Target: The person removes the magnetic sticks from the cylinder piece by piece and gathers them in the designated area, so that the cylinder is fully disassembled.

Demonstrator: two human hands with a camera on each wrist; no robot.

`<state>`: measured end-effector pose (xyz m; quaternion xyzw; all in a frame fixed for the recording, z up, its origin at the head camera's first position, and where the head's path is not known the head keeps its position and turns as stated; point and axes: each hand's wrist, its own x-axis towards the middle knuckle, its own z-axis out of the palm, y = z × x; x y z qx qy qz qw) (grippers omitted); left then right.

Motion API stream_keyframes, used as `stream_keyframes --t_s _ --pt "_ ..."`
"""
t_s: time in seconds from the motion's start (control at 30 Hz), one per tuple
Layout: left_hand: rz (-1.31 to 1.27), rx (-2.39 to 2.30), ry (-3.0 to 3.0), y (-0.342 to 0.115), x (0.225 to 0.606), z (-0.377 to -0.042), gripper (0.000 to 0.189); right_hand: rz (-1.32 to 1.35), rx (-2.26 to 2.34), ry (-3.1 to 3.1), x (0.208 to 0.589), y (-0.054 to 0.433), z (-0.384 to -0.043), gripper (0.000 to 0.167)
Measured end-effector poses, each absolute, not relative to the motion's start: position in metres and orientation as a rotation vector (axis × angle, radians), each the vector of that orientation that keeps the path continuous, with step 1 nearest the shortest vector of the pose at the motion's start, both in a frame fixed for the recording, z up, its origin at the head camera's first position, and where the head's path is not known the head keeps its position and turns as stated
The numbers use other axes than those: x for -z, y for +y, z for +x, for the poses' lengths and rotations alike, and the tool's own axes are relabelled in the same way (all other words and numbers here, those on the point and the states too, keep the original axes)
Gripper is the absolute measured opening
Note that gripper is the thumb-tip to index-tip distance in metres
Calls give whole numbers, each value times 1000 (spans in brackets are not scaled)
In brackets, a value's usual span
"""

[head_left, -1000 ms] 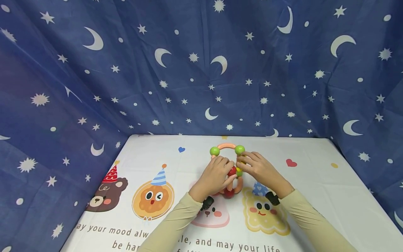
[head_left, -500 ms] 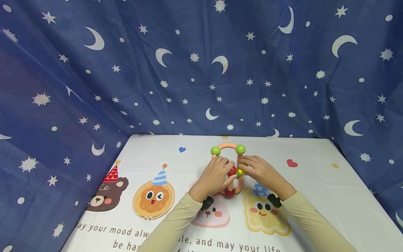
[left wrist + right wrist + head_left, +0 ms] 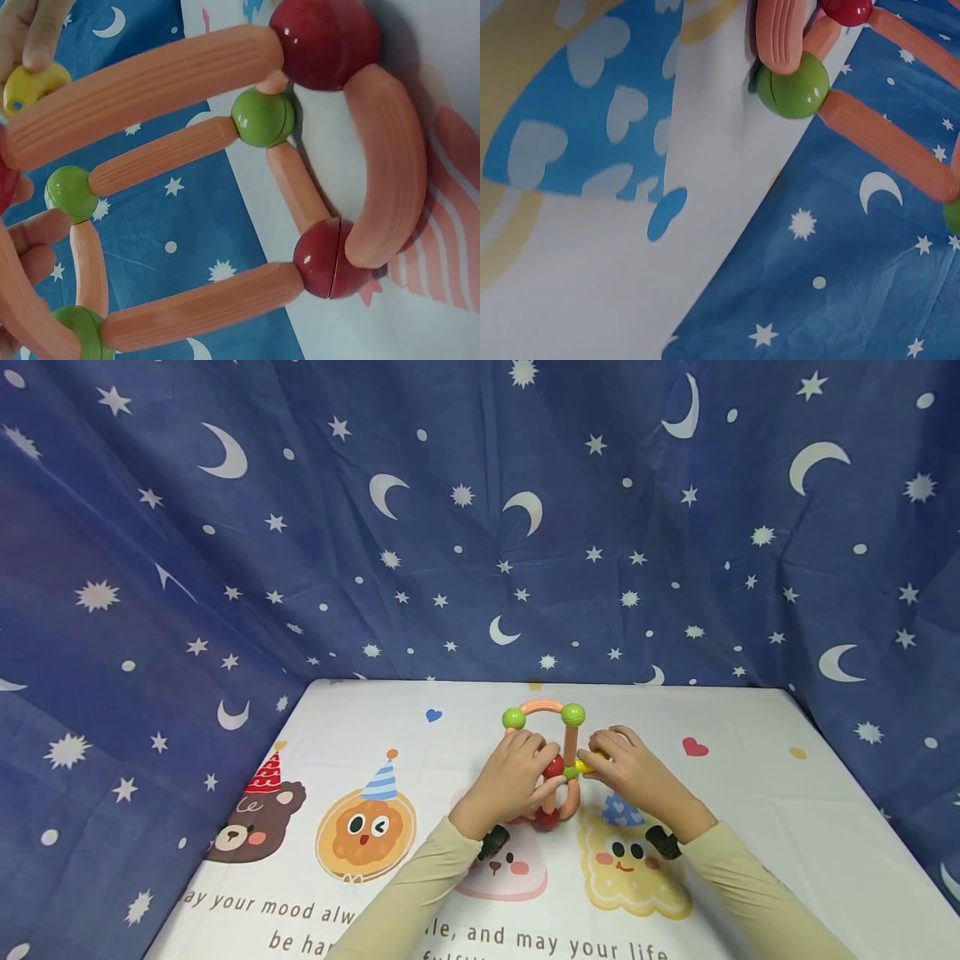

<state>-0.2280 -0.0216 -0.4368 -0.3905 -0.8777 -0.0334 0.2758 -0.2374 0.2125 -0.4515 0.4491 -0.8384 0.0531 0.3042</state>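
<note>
An upright frame of ribbed orange rods (image 3: 571, 745), straight and curved, joined by green balls (image 3: 573, 715) and red balls (image 3: 327, 259), stands on the table in the head view. My left hand (image 3: 506, 777) holds it near a red ball (image 3: 553, 766), fingers curled over its left side. At the right side, my right hand (image 3: 637, 781) pinches a yellow piece (image 3: 584, 765) beside a lower green ball (image 3: 571, 772). The left wrist view also shows this yellow piece (image 3: 56, 77) under the fingertips. My right hand does not appear in the right wrist view.
A white cloth (image 3: 750, 827) printed with cartoon figures and lettering covers the table. Behind and to both sides hangs a blue curtain (image 3: 450, 568) with moons and stars, meeting the table's back edge.
My right hand has shifted slightly right and drawn the yellow piece outward from the frame's right side. The left hand and the frame have stayed nearly still.
</note>
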Motion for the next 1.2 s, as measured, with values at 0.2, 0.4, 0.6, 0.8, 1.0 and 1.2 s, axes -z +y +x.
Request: stream_keyframes --t_s 0.2,0.4,0.6,0.8,1.0,1.2 --pt "-1050 88 -2346 -25 435 -230 38 1143 -150 -2285 452 222 -237 40" --pt "-1048 98 -2359 -25 433 -229 40 1087 -153 -2375 453 235 -234 24" --pt "-1030 95 -2370 -26 433 -227 40 1039 -179 -2450 454 250 -234 23" --pt "-1017 99 -2370 -24 435 -227 38 1041 -154 -2469 456 267 -233 25" --pt "-1007 86 -2369 -23 436 -227 37 978 -167 -2538 458 284 -231 19" --pt "-1005 88 -2381 -24 439 -226 37 953 -140 -2516 467 306 -238 31"
